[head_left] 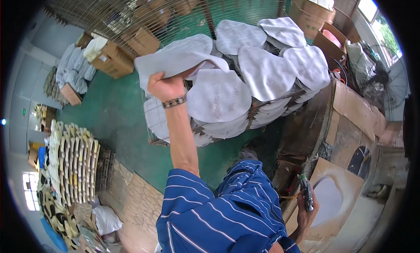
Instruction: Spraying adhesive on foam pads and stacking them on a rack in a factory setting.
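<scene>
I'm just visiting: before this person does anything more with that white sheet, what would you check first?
1. Left hand grips the white sheet: ok.
2. Sheet lifted off the stack of white pieces: ok, mostly raised.
3. Right hand holds the spray gun securely: ok.
4. Gun pointed away from the body: cannot tell.
5. Stack sits steady on the wire rack: cannot tell.

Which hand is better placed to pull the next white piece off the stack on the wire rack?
The left hand. It is raised at the rack, already gripping a white sheet beside the stacked white pieces. The right hand is low by the cardboard-covered bench and occupied with a spray gun.
</scene>
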Action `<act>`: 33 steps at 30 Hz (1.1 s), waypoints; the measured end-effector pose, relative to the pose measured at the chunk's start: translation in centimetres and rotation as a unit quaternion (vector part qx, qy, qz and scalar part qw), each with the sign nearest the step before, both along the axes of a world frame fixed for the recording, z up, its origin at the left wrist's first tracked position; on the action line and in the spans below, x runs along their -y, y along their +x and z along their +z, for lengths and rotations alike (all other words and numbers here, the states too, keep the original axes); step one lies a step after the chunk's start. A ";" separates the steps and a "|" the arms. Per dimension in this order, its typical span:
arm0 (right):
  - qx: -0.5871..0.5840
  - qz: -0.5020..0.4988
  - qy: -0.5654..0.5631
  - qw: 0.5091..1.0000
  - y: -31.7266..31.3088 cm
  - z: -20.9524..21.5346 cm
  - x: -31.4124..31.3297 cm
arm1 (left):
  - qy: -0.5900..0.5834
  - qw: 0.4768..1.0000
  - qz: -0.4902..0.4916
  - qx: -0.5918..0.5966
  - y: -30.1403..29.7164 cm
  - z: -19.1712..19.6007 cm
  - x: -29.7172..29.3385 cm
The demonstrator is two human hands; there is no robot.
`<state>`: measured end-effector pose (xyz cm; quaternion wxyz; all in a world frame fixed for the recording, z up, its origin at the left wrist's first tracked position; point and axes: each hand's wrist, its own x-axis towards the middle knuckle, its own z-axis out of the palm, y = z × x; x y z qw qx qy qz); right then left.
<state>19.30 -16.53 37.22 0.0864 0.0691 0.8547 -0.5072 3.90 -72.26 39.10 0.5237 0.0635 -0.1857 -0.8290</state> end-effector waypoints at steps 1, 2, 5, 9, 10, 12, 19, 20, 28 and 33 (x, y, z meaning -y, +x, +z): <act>0.003 0.011 0.020 1.000 -0.7 0.1 0.4 | 0.000 1.000 0.006 -0.001 1.3 -1.0 1.6; 0.006 0.018 0.021 1.000 -1.3 0.1 0.7 | -0.027 0.999 0.045 -0.006 3.2 -2.5 2.9; 0.030 0.038 0.029 0.998 -2.3 0.1 1.3 | -0.077 0.989 0.129 -0.011 9.2 -10.3 4.5; 0.060 0.042 0.033 0.997 -2.7 -0.3 1.8 | 0.105 0.905 0.271 0.310 14.3 -22.0 2.8; 0.082 0.043 0.048 0.995 -2.7 -0.5 1.9 | 0.106 0.904 0.274 0.311 14.9 -24.0 1.9; 0.066 0.056 0.032 0.996 -2.7 -0.8 1.9 | 0.141 0.819 0.215 0.512 14.7 -25.9 0.6; 0.022 0.041 0.032 0.998 -2.5 -2.7 1.3 | -0.286 0.285 0.323 0.856 15.0 -22.4 -3.7; 0.020 0.031 0.028 0.999 -2.6 -2.8 1.2 | -0.277 0.300 0.294 0.864 14.8 -21.7 -4.1; 0.048 -0.034 0.004 0.998 -3.3 -1.1 1.6 | -0.543 0.480 0.281 0.629 -2.5 -10.8 -3.6; 0.238 -0.061 0.065 0.967 -3.4 -0.8 0.4 | -0.698 0.476 0.413 0.341 -19.8 5.9 -2.1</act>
